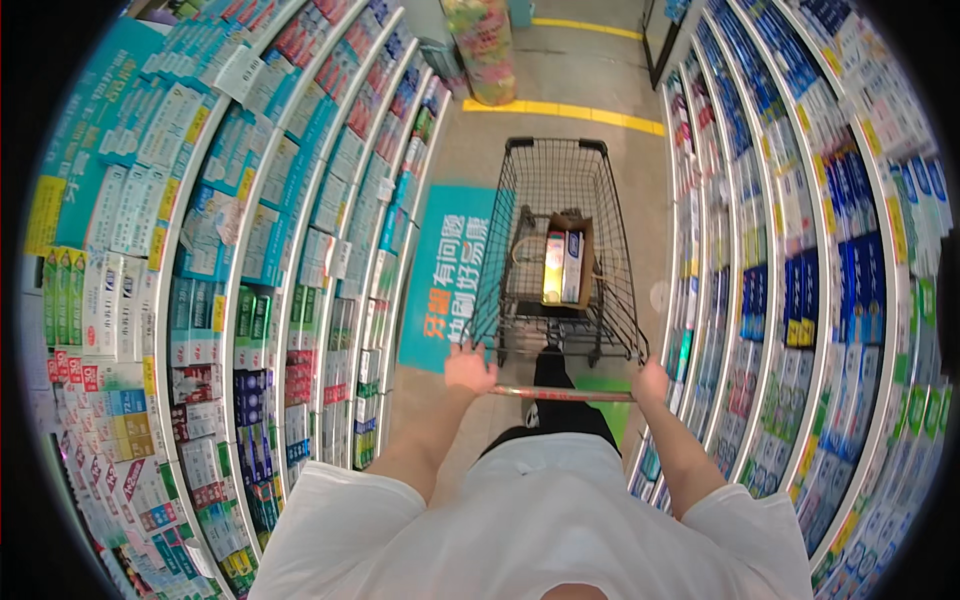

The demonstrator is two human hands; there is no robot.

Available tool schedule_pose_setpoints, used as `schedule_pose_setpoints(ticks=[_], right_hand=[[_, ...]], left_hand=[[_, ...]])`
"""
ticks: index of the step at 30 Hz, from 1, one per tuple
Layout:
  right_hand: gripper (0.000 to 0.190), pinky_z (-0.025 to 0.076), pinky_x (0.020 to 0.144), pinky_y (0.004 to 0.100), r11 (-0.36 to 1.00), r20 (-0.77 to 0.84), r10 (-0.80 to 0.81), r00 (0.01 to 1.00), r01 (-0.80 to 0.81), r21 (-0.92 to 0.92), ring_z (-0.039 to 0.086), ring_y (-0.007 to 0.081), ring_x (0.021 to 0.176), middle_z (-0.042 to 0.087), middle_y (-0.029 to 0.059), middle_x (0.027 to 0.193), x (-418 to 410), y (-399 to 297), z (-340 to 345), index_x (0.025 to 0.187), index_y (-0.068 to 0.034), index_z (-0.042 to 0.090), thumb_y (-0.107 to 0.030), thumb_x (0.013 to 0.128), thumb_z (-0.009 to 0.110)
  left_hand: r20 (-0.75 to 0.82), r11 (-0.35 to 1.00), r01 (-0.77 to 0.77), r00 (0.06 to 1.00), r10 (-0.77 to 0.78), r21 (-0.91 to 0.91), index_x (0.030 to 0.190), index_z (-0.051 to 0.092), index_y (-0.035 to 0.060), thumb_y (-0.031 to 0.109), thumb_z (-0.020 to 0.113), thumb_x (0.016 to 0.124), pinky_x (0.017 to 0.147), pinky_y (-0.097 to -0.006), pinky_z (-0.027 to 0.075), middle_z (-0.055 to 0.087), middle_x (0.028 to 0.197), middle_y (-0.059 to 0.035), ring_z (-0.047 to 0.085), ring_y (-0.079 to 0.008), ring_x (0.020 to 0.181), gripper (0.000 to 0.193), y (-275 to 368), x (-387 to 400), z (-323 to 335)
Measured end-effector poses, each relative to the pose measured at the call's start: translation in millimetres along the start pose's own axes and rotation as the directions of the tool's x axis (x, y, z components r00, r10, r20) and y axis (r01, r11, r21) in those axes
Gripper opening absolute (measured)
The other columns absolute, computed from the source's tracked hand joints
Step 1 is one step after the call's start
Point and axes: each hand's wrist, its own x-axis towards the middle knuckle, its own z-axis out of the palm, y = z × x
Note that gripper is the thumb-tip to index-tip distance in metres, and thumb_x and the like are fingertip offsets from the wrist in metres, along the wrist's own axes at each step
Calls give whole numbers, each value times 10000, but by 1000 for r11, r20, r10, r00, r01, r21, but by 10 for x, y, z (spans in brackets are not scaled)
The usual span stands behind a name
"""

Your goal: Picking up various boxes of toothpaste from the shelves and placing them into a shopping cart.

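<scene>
A black wire shopping cart (562, 180) stands straight before me. My left hand (469, 369) grips the left end of its push handle (562, 394), near the wire side. At the right end, my right hand (649, 382) is closed around the corner of the handle and frame. Inside the basket sits a brown paper bag (587, 259) with its top open and pale loop handles to its sides. Two upright boxes show in the bag: a yellow and pink carton (554, 270) and a white and blue carton (572, 266).
Shelves of boxed toothpaste (262, 232) line the aisle on my left. More shelves of blue and white packages (795, 285) run along the right, close to the cart. A teal floor sticker (431, 300) lies left of the cart. Ahead are yellow floor tape (562, 115) and a colourful column (487, 60).
</scene>
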Motion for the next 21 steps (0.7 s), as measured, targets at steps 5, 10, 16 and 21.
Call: schedule_pose_setpoints(ticks=[5,10,16,21], right_hand=[[426,590,906,558,999,38,-40,998,41,-22,742,466,1015,756,286,1037,622,-285,-370,1294,41,607,-109,903,681],[520,593,908,556,996,59,-76,995,79,-52,747,472,1015,759,292,1058,1096,-576,-624,1394,41,533,-116,919,673],[584,601,899,536,972,172,-118,978,149,-182,755,455,1019,764,279,1075,1679,-825,-892,1447,57,481,-178,943,659],[427,593,877,578,954,110,-228,968,244,-173,745,494,965,746,325,998,2015,-1032,-1041,1312,44,517,-171,953,604]], left_hand=[[34,998,40,999,-38,-43,1365,687,68,408,664,874,1007,-543,551,611,1484,-219,560,-437,1291,598,132,392,-92],[73,997,64,996,-60,-46,1381,656,56,395,653,890,1015,-542,543,589,1486,-211,543,-431,1305,597,242,874,-375],[110,996,80,991,-75,-40,1322,670,46,382,643,886,987,-550,550,615,1407,-200,543,-433,1294,551,331,1354,-556],[44,993,110,993,-109,-31,1317,675,50,382,653,869,968,-533,557,621,1411,-187,553,-423,1268,558,334,1674,-530]])
